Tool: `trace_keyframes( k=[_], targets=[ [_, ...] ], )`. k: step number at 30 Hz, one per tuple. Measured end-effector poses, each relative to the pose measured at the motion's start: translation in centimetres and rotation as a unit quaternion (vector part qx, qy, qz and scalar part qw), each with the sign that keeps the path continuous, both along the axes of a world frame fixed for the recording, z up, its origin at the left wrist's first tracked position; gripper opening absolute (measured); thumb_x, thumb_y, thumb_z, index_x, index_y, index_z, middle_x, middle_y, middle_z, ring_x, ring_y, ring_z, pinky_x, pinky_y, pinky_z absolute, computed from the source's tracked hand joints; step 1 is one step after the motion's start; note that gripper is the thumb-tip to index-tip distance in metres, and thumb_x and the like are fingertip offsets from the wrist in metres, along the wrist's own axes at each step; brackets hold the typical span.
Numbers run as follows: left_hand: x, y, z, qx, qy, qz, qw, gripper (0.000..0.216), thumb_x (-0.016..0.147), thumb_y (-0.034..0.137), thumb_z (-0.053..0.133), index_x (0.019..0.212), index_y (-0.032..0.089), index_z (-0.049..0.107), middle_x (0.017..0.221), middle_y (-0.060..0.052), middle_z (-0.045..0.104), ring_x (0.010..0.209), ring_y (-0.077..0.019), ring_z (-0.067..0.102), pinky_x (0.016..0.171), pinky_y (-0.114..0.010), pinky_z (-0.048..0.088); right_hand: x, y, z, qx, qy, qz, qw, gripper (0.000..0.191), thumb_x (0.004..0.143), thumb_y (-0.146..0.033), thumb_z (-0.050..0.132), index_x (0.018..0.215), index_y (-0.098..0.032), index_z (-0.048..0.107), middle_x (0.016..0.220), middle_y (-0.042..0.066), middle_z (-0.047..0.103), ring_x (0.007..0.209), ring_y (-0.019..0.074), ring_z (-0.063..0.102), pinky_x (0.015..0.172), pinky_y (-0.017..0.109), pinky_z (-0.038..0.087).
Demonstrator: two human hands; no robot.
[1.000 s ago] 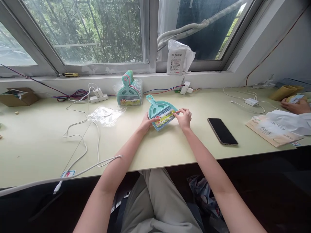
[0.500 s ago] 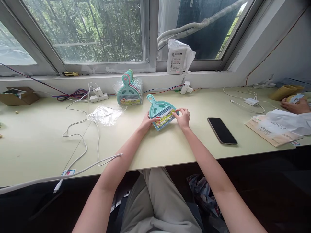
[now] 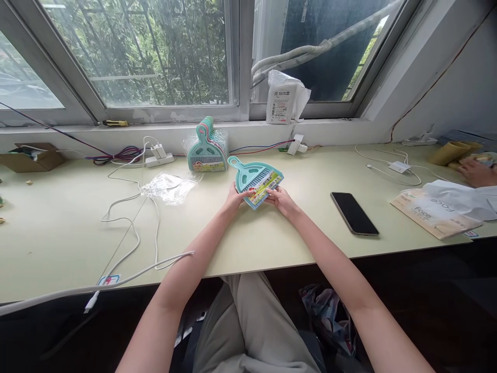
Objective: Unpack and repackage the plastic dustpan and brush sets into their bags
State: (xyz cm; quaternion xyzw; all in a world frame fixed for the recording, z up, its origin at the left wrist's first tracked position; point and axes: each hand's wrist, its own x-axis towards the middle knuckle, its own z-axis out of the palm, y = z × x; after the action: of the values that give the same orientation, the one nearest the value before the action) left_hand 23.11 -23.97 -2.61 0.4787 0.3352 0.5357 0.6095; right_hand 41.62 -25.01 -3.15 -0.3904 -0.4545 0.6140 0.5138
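Note:
A teal dustpan and brush set (image 3: 253,173) with a yellow-green printed label is tilted between my hands, its handle pointing up and left. My left hand (image 3: 235,198) grips its lower left edge, thumb on the front by the label. At the lower right, my right hand (image 3: 282,201) holds the bristle edge, thumb on the label and fingers underneath. Just behind stands a stack of similar dustpan sets (image 3: 207,147), in teal, pink and other colours, partly in clear plastic. A crumpled clear plastic wrapper (image 3: 170,187) lies left of my hands.
A phone (image 3: 354,213) and a tissue packet (image 3: 437,210) lie to the right. Another person's hand (image 3: 478,171) is at the far right. White cables (image 3: 134,228) cross the left side. A power strip (image 3: 159,159) and an open cardboard box (image 3: 33,157) stand near the wall.
My right hand has slid from the dustpan set's upper right edge down to its lower edge. The set has shifted slightly left.

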Motion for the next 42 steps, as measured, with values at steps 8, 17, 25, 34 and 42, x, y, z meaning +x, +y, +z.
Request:
trace_keyframes(
  k=[8, 17, 25, 34, 42],
  targets=[
    [-0.13, 0.17, -0.30, -0.015, 0.004, -0.015, 1.000, 0.054, 0.064, 0.026, 0.076, 0.112, 0.018, 0.052, 0.113, -0.011, 0.062, 0.101, -0.0248, 0.062, 0.084, -0.042, 0.052, 0.48, 0.17, 0.00, 0.001, -0.006, -0.024, 1.000, 0.027, 0.074, -0.027, 0.067, 0.098, -0.021, 0.055, 0.099, 0.005, 0.071, 0.083, 0.0208, 0.070, 0.079, 0.041, 0.059],
    [-0.22, 0.46, -0.66, -0.021, -0.016, -0.008, 1.000, 0.055, 0.063, 0.018, 0.075, 0.112, 0.019, 0.049, 0.114, -0.010, 0.062, 0.102, -0.0241, 0.062, 0.087, -0.042, 0.051, 0.61, 0.34, -0.25, 0.001, 0.018, -0.015, 1.000, 0.025, 0.075, -0.025, 0.067, 0.097, -0.021, 0.056, 0.097, 0.004, 0.071, 0.081, 0.0196, 0.070, 0.078, 0.037, 0.059],
    [-0.54, 0.23, -0.04, -0.031, -0.010, -0.030, 0.999, 0.054, 0.069, 0.031, 0.072, 0.116, 0.020, 0.047, 0.118, -0.012, 0.060, 0.101, -0.0265, 0.063, 0.081, -0.043, 0.054, 0.36, 0.27, -0.21, 0.012, 0.023, -0.011, 1.000, 0.022, 0.078, -0.021, 0.065, 0.097, -0.019, 0.056, 0.101, 0.005, 0.071, 0.084, 0.0185, 0.070, 0.077, 0.034, 0.059],
    [-0.72, 0.62, -0.79, -0.036, 0.009, -0.001, 0.999, 0.058, 0.061, 0.016, 0.074, 0.113, 0.019, 0.047, 0.116, -0.012, 0.061, 0.099, -0.0263, 0.063, 0.080, -0.041, 0.055, 0.03, 0.15, -0.01, -0.003, 0.016, -0.015, 1.000, 0.019, 0.078, -0.018, 0.063, 0.096, -0.019, 0.056, 0.099, 0.005, 0.071, 0.082, 0.0184, 0.070, 0.078, 0.035, 0.060],
    [-0.77, 0.24, -0.48, -0.028, 0.010, 0.000, 1.000, 0.057, 0.062, 0.017, 0.075, 0.112, 0.020, 0.048, 0.115, -0.010, 0.060, 0.101, -0.0266, 0.062, 0.080, -0.041, 0.055, 0.09, 0.19, 0.10, -0.015, 0.002, -0.014, 1.000, 0.019, 0.079, -0.018, 0.062, 0.097, -0.018, 0.056, 0.096, 0.005, 0.071, 0.078, 0.0168, 0.070, 0.071, 0.031, 0.060]
  ],
)
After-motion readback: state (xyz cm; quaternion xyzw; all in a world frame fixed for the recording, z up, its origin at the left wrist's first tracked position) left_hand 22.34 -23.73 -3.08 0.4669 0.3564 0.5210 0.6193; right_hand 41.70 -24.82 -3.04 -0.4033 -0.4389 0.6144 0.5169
